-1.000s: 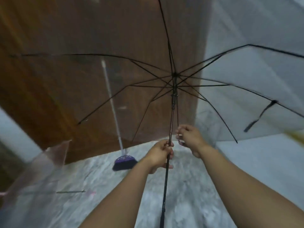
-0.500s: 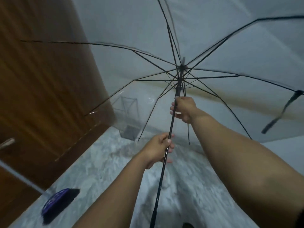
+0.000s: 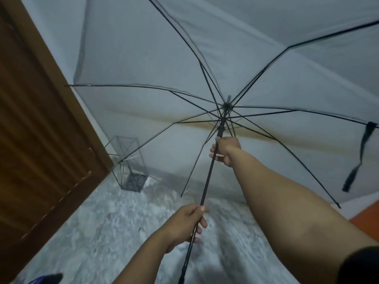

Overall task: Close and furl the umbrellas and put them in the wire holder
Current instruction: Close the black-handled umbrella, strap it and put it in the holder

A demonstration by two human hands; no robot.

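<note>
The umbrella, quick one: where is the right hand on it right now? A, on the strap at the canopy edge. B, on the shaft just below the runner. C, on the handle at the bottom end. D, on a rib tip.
B: the right hand grips the umbrella shaft just under the runner, with the canopy fully open, while the left hand holds the shaft lower down.

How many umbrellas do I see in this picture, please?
1 for certain: the open transparent umbrella, its shaft held by the left hand low and the right hand near the runner. Others may lie outside the view.
</note>
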